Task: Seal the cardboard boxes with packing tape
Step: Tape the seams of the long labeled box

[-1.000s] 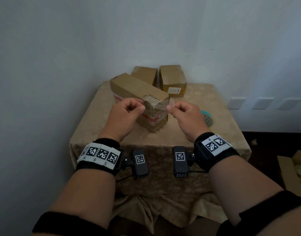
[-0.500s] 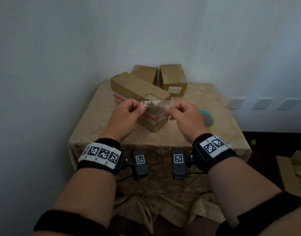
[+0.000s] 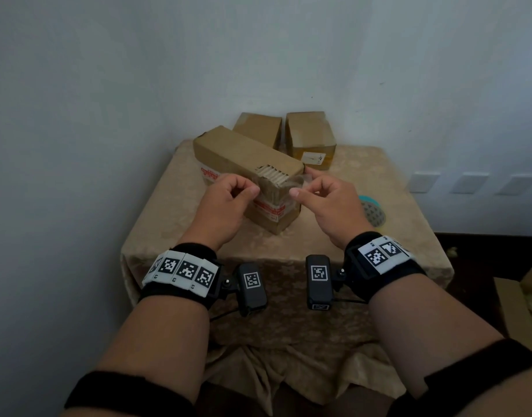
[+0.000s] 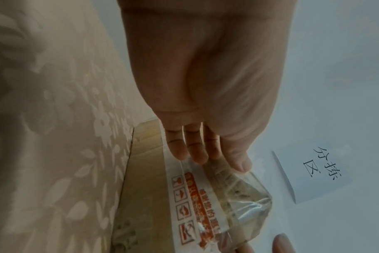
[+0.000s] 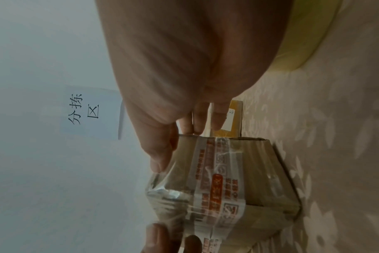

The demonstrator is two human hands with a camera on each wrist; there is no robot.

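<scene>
Both hands, left hand [image 3: 225,203] and right hand [image 3: 324,200], pinch a clear tape strip [image 3: 291,183] taut over the long box [image 3: 246,164]; slack could let it fold onto itself. Landing crooked, it would miss the torn end seam.

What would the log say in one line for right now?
step: taping | left hand: pinches tape | right hand: pinches tape | tape: stretched over box end | roll: on table

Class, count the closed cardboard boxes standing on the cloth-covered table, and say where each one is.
3. The long cardboard box lies nearest the hands, at the front. Two smaller ones stand behind it by the wall: the rear left box and the rear right box. Others behind them could be hidden.
</scene>
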